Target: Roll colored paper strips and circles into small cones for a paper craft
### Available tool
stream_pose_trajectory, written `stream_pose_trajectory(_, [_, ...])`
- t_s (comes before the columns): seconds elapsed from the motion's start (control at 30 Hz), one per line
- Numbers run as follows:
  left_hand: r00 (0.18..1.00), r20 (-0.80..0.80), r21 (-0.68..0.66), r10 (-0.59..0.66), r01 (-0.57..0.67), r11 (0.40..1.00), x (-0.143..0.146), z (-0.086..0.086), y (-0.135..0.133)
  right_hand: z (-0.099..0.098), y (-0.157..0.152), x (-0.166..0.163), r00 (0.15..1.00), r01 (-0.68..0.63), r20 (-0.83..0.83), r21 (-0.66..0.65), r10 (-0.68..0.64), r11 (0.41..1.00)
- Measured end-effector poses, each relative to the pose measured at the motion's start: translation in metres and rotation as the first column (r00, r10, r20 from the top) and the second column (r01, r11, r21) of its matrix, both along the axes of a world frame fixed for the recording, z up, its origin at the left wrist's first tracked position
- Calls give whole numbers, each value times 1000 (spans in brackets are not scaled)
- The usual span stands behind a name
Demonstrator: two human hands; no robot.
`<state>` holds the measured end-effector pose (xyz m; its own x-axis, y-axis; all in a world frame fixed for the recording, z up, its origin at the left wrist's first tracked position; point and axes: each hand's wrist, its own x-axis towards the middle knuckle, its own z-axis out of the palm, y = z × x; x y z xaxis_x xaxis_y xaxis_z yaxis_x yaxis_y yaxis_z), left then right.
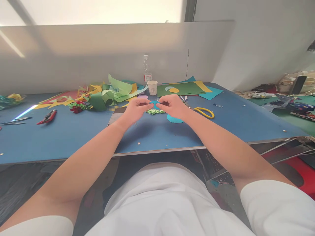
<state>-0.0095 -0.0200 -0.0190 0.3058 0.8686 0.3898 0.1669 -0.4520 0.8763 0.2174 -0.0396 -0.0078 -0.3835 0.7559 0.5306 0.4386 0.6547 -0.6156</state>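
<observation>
My left hand (136,109) and my right hand (173,105) meet over the middle of the blue table (73,134), fingers pinched together. Both grip a small teal paper piece (154,104) between them, held just above the tabletop. Under it lies a small light-green folded paper bit (155,112). A teal paper circle (174,119) lies flat on the table below my right hand.
Yellow-handled scissors (204,112) lie right of my hands. A paper cup (152,87) and a clear bottle (147,70) stand behind. A heap of green and yellow paper scraps (108,93) is at the left, red-handled pliers (48,117) further left, and dark green sheets (182,88) at the back right.
</observation>
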Motion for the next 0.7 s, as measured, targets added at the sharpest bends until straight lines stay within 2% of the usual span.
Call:
stream_pose_trajectory(0.2, [1000,-10,-29,-26,26,999,0,2,0,-2,2,0,1000,21,9,5,-21,1000])
stream_pose_trajectory(0.4, [997,70,42,12,-15,999,4,2,-5,-3,4,2,999,51,10,-17,-51,999])
stream_pose_trajectory(0.5, [993,108,60,46,-53,997,7,2,-9,-5,6,2,999,23,-37,-74,-25,997])
stream_pose_trajectory(0.7, [983,180,36,27,-34,999,9,0,-10,-7,6,-1,979,-67,-205,-237,17,969])
